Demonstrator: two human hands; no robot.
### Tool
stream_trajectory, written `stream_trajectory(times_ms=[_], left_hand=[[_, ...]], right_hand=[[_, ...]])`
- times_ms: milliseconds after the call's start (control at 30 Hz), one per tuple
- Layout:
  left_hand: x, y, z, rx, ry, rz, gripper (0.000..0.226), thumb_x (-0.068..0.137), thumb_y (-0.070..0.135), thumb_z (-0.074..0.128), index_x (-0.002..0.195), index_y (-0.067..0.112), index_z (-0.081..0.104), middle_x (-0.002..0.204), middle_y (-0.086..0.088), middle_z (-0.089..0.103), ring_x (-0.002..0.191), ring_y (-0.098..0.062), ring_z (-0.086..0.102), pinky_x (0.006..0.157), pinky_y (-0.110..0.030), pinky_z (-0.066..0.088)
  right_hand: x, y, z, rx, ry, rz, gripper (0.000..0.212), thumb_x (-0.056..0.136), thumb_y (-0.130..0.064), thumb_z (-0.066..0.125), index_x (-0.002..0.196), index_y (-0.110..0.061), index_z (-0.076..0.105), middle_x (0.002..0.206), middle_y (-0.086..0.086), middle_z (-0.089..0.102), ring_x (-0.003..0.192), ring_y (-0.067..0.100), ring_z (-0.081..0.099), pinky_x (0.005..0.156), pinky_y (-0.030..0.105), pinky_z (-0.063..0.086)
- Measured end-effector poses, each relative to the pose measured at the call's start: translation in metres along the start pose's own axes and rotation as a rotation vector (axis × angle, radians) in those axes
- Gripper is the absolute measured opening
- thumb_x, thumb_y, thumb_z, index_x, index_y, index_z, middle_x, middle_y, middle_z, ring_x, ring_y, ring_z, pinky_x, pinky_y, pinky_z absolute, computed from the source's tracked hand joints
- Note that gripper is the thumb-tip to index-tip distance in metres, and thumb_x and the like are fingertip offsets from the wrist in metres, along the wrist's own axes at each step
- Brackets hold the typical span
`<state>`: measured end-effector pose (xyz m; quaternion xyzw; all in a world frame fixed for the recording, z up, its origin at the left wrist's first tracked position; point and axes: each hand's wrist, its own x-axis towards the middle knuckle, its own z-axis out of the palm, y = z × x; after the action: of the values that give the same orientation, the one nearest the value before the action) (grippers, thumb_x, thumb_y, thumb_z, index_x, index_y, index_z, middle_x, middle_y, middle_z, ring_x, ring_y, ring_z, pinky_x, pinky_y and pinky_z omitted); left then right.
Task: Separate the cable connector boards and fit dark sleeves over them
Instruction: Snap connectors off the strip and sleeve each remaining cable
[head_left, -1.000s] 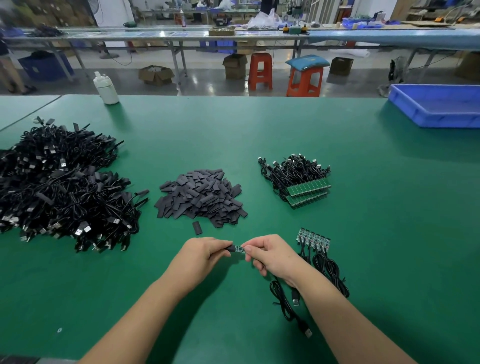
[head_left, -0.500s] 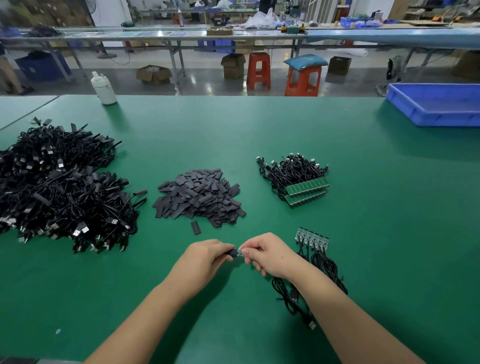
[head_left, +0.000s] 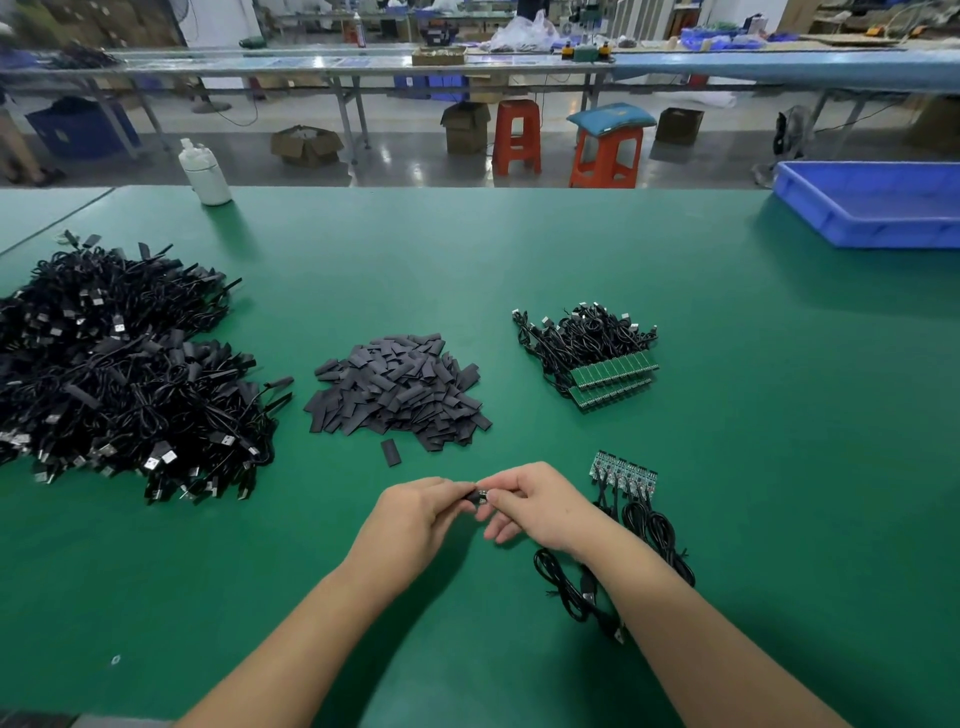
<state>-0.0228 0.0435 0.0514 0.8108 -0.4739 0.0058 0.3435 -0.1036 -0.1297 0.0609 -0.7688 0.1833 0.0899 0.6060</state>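
Just in front of the sleeve pile (head_left: 397, 392), left hand (head_left: 421, 512) is pinching a dark sleeve (head_left: 471, 493) while right hand (head_left: 537, 501) fingers are clamping the connector board (head_left: 483, 494).

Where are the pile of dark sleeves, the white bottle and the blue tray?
pile of dark sleeves (head_left: 397, 392): head view, middle of the heap.
white bottle (head_left: 206, 173): head view, on its body.
blue tray (head_left: 852, 228): head view, on its near wall.
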Motion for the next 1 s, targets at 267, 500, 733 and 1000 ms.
stream_trajectory(times_ms=[267,500,733,1000], left_hand=[[0.004,0.0,0.007,0.08,-0.133,0.041,0.017,0.098,0.023,0.057,0.106,0.018,0.071,0.093,0.006,0.07,0.084,-0.012,0.065,0.08,-0.029,0.05],[0.003,-0.002,0.015,0.182,-0.166,-0.016,0.045,0.093,0.01,0.056,0.137,0.02,0.051,0.127,0.005,0.059,0.109,-0.015,0.062,0.092,-0.029,0.048],[0.003,0.028,0.02,-0.96,-0.24,-0.637,0.029,0.098,0.017,0.057,0.125,0.006,0.059,0.119,-0.009,0.069,0.112,-0.023,0.066,0.104,-0.037,0.048],[0.021,-0.002,-0.025,-0.201,0.003,-0.549,0.015,0.097,0.023,0.059,0.097,0.013,0.07,0.084,0.002,0.068,0.077,-0.017,0.061,0.071,-0.027,0.045]], right_hand=[[-0.007,-0.005,0.009,-0.252,0.017,0.025,0.052,0.105,-0.016,0.04,0.155,-0.023,0.028,0.084,0.005,0.075,0.067,0.019,0.069,0.079,0.04,0.059],[-0.005,-0.01,0.013,-0.15,0.098,0.011,0.052,0.102,-0.008,0.045,0.153,-0.014,0.032,0.092,0.006,0.072,0.075,0.02,0.07,0.08,0.039,0.06],[0.008,-0.027,0.007,0.999,0.288,-0.05,0.025,0.1,0.003,0.049,0.124,0.006,0.051,0.096,0.018,0.071,0.087,0.027,0.074,0.072,0.03,0.06],[0.014,-0.004,-0.025,-0.533,0.52,-0.101,0.028,0.098,-0.027,0.057,0.123,-0.019,0.064,0.12,-0.003,0.067,0.115,0.016,0.059,0.101,0.032,0.045]])
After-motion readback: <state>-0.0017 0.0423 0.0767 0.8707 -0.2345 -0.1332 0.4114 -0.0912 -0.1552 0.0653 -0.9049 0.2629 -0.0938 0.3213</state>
